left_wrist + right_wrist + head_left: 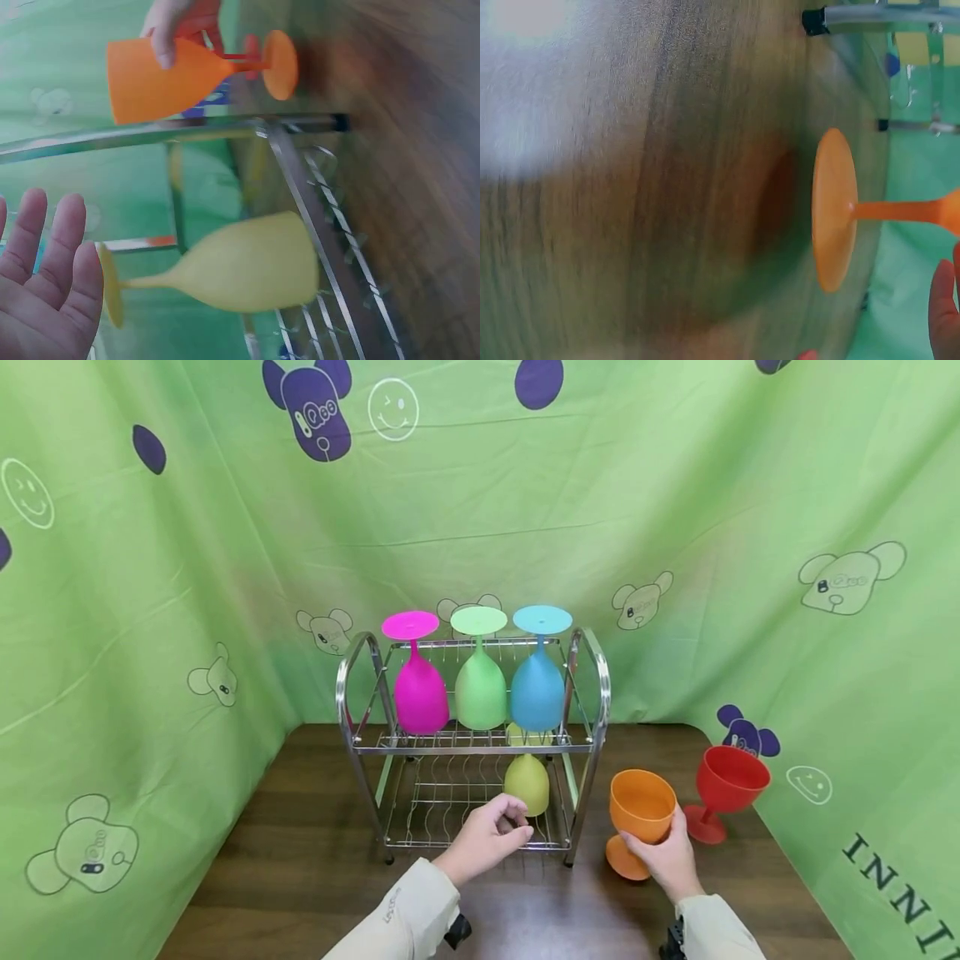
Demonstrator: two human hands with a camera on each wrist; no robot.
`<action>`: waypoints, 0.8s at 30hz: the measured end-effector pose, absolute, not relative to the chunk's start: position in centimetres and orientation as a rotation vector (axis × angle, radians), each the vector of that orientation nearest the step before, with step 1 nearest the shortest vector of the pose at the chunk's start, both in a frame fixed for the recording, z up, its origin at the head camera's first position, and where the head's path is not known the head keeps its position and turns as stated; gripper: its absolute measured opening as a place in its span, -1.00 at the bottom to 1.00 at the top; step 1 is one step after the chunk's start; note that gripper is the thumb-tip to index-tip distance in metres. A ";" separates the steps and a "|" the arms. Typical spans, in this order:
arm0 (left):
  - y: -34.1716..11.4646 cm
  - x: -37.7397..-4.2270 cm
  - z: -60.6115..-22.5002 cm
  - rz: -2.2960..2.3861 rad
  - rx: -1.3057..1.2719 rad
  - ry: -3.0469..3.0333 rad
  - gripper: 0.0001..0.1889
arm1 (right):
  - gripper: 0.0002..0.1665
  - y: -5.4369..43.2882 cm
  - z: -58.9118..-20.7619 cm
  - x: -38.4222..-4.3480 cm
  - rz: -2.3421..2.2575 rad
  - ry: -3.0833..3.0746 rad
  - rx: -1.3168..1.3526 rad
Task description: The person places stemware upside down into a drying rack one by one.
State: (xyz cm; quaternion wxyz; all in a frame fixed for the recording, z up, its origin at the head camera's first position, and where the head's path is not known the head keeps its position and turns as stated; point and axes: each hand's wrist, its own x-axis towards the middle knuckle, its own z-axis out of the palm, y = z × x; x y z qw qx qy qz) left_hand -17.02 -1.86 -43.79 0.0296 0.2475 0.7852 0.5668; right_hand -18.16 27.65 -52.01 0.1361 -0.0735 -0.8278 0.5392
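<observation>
My right hand [667,860] grips an orange goblet [642,806] by its bowl, thumb on the near side. The goblet is upright; its round foot [834,210] appears raised off the tabletop, with a shadow beside it. In front of the rack's lower tier is my left hand [487,839], holding nothing, its fingers loosely bent. Nearest to it is a yellow goblet [527,785], upside down on that tier; the left wrist view shows its foot [111,285] close to the fingertips [88,262]. I cannot tell whether they touch.
A two-tier metal rack [472,749] stands on the wooden table [255,860]. Upside down on its top tier are a magenta goblet [422,693], a green goblet [481,689] and a blue goblet [537,689]. A red goblet [731,781] stands upright at the right, near the green cloth [862,693].
</observation>
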 end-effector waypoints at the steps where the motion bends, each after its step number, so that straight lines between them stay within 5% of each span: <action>1: -1.7 -17.1 -43.5 1.753 0.770 2.420 -0.78 | 0.09 27.6 -51.7 -18.1 1.564 -2.396 -0.202; 24: 0.0 -16.0 -38.2 0.988 1.399 2.814 -0.11 | 0.15 26.6 -47.8 -16.0 1.068 -1.971 0.726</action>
